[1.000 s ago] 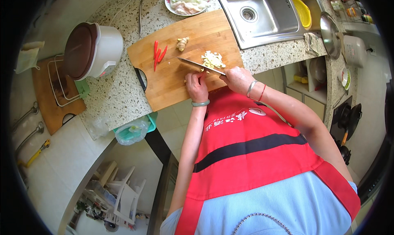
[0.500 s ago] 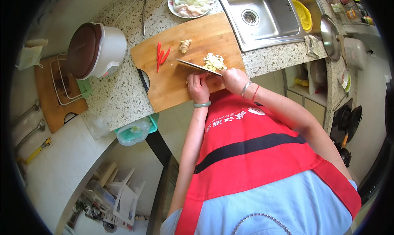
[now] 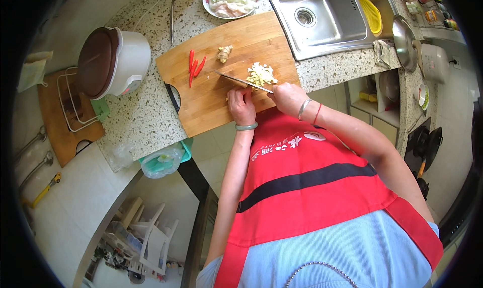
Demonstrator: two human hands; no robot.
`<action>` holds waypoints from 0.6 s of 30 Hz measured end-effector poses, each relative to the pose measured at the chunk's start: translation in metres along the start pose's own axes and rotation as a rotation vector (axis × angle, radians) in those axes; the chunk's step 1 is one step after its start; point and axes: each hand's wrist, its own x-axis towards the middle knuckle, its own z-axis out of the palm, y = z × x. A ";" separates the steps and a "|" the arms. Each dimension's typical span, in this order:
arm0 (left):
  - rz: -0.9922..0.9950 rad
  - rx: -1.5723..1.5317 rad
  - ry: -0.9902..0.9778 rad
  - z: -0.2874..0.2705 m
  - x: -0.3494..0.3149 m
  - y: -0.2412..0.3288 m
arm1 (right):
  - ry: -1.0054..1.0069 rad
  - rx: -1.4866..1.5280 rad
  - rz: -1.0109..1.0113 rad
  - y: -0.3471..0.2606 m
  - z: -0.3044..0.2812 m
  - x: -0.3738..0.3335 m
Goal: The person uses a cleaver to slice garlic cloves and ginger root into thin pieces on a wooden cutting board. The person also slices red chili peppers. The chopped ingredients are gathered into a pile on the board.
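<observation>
My right hand (image 3: 289,100) grips a kitchen knife (image 3: 244,80), its blade pointing left across the wooden cutting board (image 3: 254,34). My left hand (image 3: 241,108) rests on the board just nearer to me than the blade, fingers curled down together. What they press is mostly hidden under them; a bit of tan shows at the fingertips. Beyond the blade lies a heap of chopped pale-yellow bits (image 3: 261,73), perhaps garlic or ginger. Farther left on the board are a knob of ginger root (image 3: 224,53) and several red chillies (image 3: 195,67).
Behind the board stands a plate of pale sliced food (image 3: 232,1); a steel sink (image 3: 322,24) is at the back right. Left are a rice cooker (image 3: 128,61) and a ladle (image 3: 172,16). A bagged green bin (image 3: 163,161) hangs at the counter edge.
The whole view has shifted slightly, so the board and counter sit a little farther left and up. Both hands and the knife stay in nearly the same place over the board.
</observation>
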 end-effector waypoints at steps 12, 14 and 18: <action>0.011 -0.027 0.006 -0.002 0.003 0.002 | 0.088 0.034 0.010 0.006 -0.002 0.003; -0.005 -0.002 -0.003 -0.002 0.001 0.001 | 0.065 0.021 -0.003 0.005 -0.003 0.000; 0.004 -0.008 0.005 -0.001 0.000 0.001 | 0.009 0.003 0.013 -0.003 -0.006 -0.004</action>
